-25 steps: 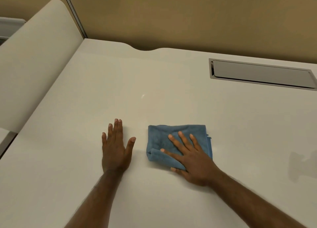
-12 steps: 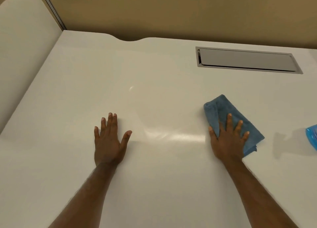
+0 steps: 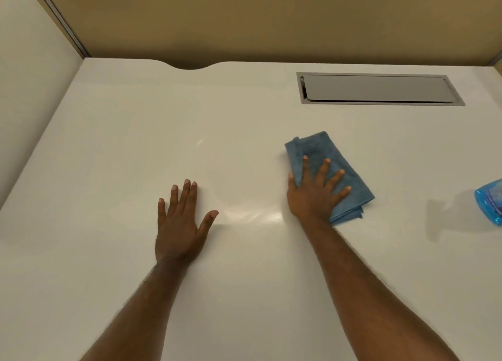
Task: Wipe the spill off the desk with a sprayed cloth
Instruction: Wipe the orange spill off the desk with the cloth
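A folded blue cloth (image 3: 316, 147) lies on the white desk (image 3: 122, 121), right of centre. My right hand (image 3: 312, 195) presses flat on its near half, fingers spread. My left hand (image 3: 179, 225) rests palm down on the bare desk to the left, fingers apart, holding nothing. Between the two hands a wet, glossy streak (image 3: 255, 215) shines on the surface. A small pale fleck (image 3: 200, 142) shows farther back on the desk.
A blue spray bottle (image 3: 490, 200) is cut off by the right edge of the view. A grey cable hatch (image 3: 377, 89) is set into the desk at the back right. A tan partition wall (image 3: 244, 21) runs behind, and a white side panel (image 3: 30, 89) stands at the left.
My right hand slid the cloth from beside my left hand out to the right, leaving a wet streak. In the last half second it barely moved. The left hand stayed put.
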{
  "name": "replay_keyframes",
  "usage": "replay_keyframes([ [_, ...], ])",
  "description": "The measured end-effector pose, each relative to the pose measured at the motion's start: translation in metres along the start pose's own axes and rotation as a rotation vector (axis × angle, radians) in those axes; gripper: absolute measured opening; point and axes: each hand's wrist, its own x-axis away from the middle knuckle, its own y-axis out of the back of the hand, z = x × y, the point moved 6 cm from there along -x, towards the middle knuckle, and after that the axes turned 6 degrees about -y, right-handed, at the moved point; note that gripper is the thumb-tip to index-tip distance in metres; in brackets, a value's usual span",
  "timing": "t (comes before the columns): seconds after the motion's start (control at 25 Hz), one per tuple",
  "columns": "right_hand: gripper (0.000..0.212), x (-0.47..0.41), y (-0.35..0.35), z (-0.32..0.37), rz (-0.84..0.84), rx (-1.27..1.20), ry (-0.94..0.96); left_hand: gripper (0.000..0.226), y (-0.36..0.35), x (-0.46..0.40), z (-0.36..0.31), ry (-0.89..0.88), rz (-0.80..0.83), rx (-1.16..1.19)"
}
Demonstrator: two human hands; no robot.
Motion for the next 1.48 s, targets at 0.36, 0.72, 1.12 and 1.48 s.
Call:
replay_keyframes([
  [0.36, 0.064, 0.037, -0.036, 0.146, 0.138, -0.010, 0.328, 0.091, 0.010, 0.005, -0.001, 0.040, -0.072, 0.062],
  [0.72, 0.060, 0.063, -0.044, 0.148, 0.210, 0.217, 1.130, 0.090, 0.019, 0.016, 0.015, 0.152, -0.323, 0.295],
  [1.12, 0.059, 0.159, -0.044, 0.068, 0.166, 0.183, 1.189, 0.075, 0.030, 0.042, 0.050, 0.390, -0.550, 0.818],
  [1.48, 0.053, 0.059, -0.039, 0.147, 0.130, 0.127, 0.855, 0.064, 0.030, 0.050, 0.035, 0.298, -0.470, 0.636],
])
